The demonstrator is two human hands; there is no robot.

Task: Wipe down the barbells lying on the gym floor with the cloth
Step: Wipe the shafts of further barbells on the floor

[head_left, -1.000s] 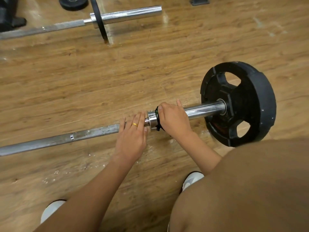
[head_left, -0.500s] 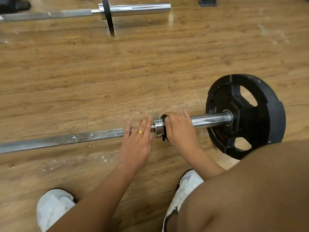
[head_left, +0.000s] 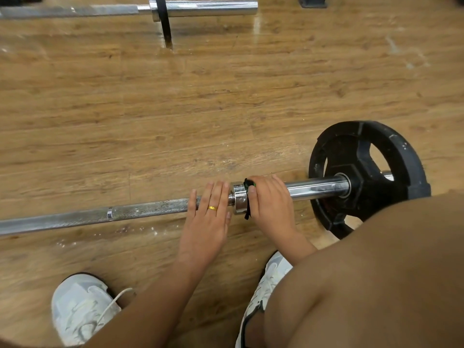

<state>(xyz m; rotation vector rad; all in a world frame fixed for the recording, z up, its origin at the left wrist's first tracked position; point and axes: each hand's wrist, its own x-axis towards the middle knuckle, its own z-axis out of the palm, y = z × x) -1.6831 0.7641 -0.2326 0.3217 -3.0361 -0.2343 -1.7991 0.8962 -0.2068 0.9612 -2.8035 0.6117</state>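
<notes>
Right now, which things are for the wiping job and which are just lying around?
For the job: near barbell, far barbell, dark cloth, right hand gripping it, left hand resting on the shaft.

Just lying about: black weight plate, white crumbs on the wooden floor, black object at the top edge.

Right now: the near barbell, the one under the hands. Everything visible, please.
The near barbell lies along the wood floor, left to right. Dull knurled steel shaft with pale specks, a chrome collar, then a shiny sleeve carrying one black plate. The left hand rests open on the shaft; the right hand grips a dark cloth round the sleeve.
</notes>
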